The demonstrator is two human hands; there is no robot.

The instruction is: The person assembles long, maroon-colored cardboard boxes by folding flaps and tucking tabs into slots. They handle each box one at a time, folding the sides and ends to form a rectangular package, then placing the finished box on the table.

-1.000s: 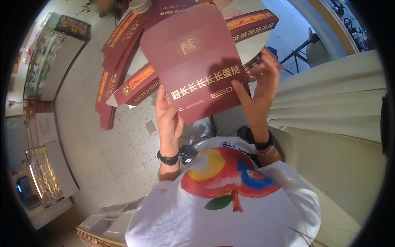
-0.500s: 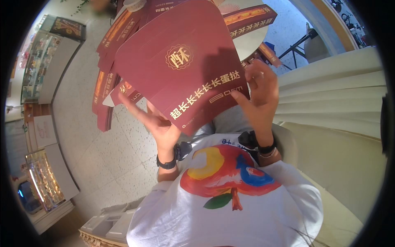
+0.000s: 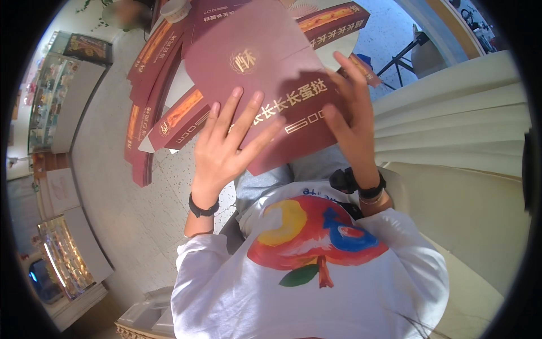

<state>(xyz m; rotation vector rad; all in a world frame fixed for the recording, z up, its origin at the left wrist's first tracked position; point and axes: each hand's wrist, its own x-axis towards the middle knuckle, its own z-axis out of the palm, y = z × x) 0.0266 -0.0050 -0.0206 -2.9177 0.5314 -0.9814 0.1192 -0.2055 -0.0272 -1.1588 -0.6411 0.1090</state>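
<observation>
A dark-red flat cardboard box blank [image 3: 282, 65] with gold lettering and a round gold emblem lies tilted in front of me, its near edge over my lap. My left hand [image 3: 223, 150] rests on its lower left face, fingers spread and stretched out. At the right edge my right hand [image 3: 358, 127] has its thumb over the printed face and some fingers at the edge, the index finger raised. Just left of the blank is a long folded red box [image 3: 183, 116] with a food picture, partly covered by it.
More long red boxes lie stacked at the left [image 3: 148, 73] and at the far right [image 3: 333, 25] of a white round table [image 3: 339, 52]. A white paper cup [image 3: 174, 10] stands at the far left. On my right is a pale seat [image 3: 451, 198]; glass display cases [image 3: 53, 96] line the far left.
My left hand has moved from the lower left edge up onto the printed face, its fingers now spread. The blank has lowered and flattened, uncovering more of the folded box at its left.
</observation>
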